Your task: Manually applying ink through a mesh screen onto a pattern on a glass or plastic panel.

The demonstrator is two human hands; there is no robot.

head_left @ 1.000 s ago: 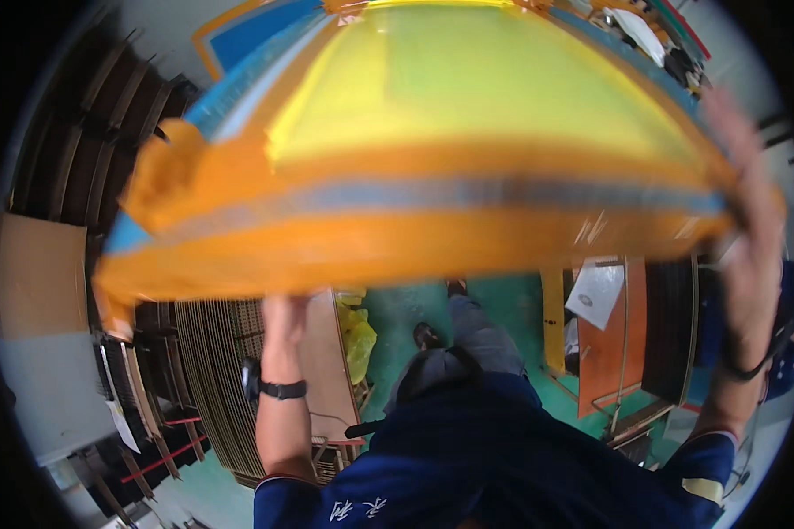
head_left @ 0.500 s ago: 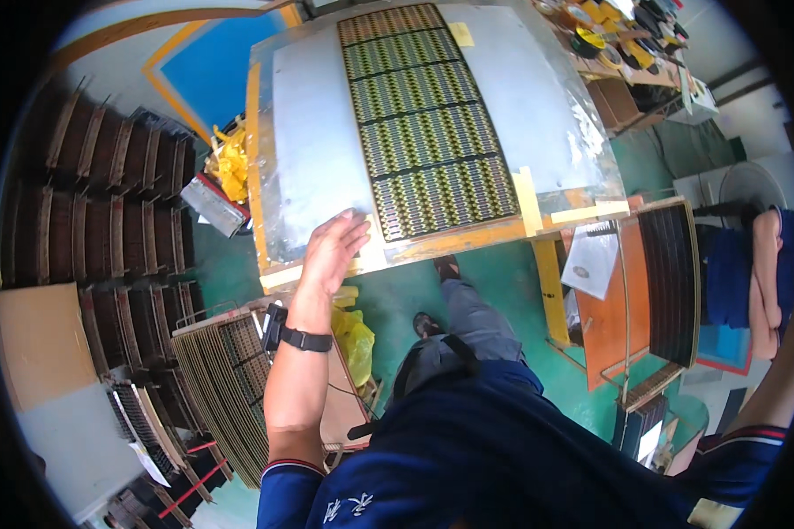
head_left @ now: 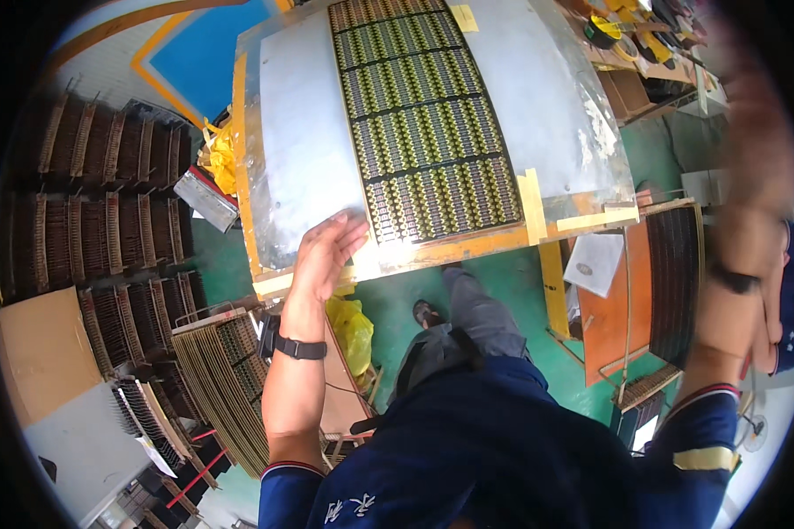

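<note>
A long dark panel [head_left: 425, 123] lies on the white-topped table [head_left: 304, 132], patterned with rows of small yellow-green and silver pieces in several blocks. Beside the panel's near left corner, my left hand [head_left: 328, 251] rests at the table's near edge, fingers stretched out and holding nothing. Strips of masking tape [head_left: 529, 207] stick to the table near the panel's right corner. My right hand [head_left: 759, 150] is raised at the far right, away from the table; motion smears its fingers, so what it holds, if anything, cannot be made out.
Dark slotted racks [head_left: 75, 234] line the left side. A rack of upright panels [head_left: 225, 388] stands by my left arm, another [head_left: 675, 282] at the right. A cluttered bench [head_left: 631, 62] is at the back right. Another person's arm [head_left: 767, 309] shows at the right rim.
My right arm has swung up and into view at the right. The left hand stays at the table edge beside the panel. The view has shifted slightly.
</note>
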